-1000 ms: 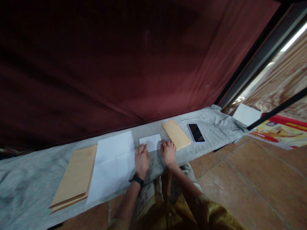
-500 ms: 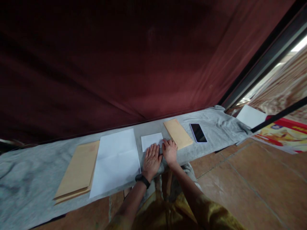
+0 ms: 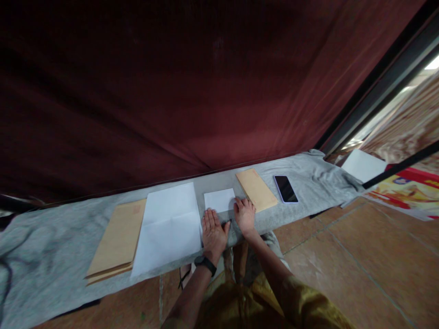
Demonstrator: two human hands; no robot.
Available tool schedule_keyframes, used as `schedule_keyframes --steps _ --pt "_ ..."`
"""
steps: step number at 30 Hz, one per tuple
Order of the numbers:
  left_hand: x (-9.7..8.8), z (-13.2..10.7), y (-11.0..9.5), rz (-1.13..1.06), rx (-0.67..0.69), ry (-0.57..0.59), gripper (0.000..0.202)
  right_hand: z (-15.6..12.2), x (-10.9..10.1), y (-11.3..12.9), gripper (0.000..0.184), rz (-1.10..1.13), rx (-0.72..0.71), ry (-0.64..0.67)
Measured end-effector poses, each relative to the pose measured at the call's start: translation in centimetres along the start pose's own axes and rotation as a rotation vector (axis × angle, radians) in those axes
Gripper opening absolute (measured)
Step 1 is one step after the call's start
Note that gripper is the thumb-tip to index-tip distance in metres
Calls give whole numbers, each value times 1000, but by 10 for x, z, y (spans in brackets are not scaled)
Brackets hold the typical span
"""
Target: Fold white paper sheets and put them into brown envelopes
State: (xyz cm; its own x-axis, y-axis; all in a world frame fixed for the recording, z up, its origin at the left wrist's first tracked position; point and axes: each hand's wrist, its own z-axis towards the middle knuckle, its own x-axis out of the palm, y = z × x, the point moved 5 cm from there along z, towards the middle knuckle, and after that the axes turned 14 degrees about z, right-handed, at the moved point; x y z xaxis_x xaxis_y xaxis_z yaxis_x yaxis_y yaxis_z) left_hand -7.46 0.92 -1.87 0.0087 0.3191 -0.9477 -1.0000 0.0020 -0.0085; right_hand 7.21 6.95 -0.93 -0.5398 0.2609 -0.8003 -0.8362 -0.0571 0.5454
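A small folded white paper (image 3: pixel 219 200) lies flat on the grey cloth. My left hand (image 3: pixel 214 234), with a black watch (image 3: pixel 206 264) on its wrist, lies flat with its fingers stretched out, the tips at the paper's near left edge. My right hand (image 3: pixel 244 214) rests palm down by the paper's near right corner, fingers loosely bent and nothing gripped. Just beyond its fingers is a single brown envelope (image 3: pixel 258 189). Large white sheets (image 3: pixel 168 228) with a crease across them lie left of my left hand.
A stack of brown envelopes (image 3: pixel 116 237) sits left of the white sheets. A phone (image 3: pixel 286 189) lies on the right. The grey cloth (image 3: pixel 44 246) covers a narrow bench against a dark red curtain (image 3: pixel 206 91). A red and yellow box (image 3: pixel 411 189) stands at the far right.
My left hand has slid left along the folded paper's near edge, uncovering more of it and moving apart from my right hand. My right hand stays by the corner. The view has shifted slightly.
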Motion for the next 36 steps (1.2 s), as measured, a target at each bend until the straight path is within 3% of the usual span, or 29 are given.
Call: schedule_keyframes --steps 4,6,10,12,18,25,36 --pt "0 -1 0 -8 -21 -15 76 -4 -4 2 37 48 -25 -52" --pt "0 -1 0 -9 -18 -17 75 -7 -6 9 39 110 -107 -44" --pt "-1 -2 0 -19 -16 -10 71 -14 1 29 38 258 -420 164" --pt "0 -2 1 -22 -21 -4 70 -15 6 33 36 284 -474 240" --pt "3 -1 1 -31 -28 -30 69 -9 11 21 38 243 -311 175" --pt "-2 1 3 -16 -26 -7 61 -11 11 13 41 161 -246 106" --pt "4 52 -15 -41 235 164 51 -11 9 14 42 142 -232 106"
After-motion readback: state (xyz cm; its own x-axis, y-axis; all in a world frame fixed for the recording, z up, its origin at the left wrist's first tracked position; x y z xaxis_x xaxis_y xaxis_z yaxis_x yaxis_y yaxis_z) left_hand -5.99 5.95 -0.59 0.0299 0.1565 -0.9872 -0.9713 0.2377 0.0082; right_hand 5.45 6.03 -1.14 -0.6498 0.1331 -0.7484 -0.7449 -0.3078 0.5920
